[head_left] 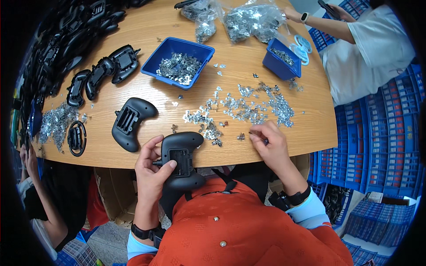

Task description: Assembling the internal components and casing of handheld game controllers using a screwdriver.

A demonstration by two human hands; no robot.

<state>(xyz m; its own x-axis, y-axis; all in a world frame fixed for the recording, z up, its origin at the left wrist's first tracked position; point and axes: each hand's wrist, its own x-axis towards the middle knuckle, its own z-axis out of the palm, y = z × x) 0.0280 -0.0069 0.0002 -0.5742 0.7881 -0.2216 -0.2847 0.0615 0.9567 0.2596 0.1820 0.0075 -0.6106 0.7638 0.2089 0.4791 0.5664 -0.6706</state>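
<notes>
My left hand (pixel 151 170) grips a black game controller (pixel 182 142) at the table's near edge. Its open battery compartment faces up, and my thumb lies by the compartment's left side. To the right, my right hand (pixel 271 144) is closed in a pinch just above the tabletop; whatever is between its fingertips is too small to make out. Small metal contact pieces (pixel 242 108) are strewn over the wood beyond both hands. A second black controller (pixel 133 122) rests left of the held one, its battery compartment also showing.
A blue bin (pixel 148 68) and a smaller blue bin (pixel 271 66) contain metal pieces. Plastic bags (pixel 250 22) stand at the back. Controllers (pixel 100 75) and a black ring-shaped part (pixel 76 138) lie leftward. Co-workers' hands (pixel 293 15) appear far right and left (pixel 29 159).
</notes>
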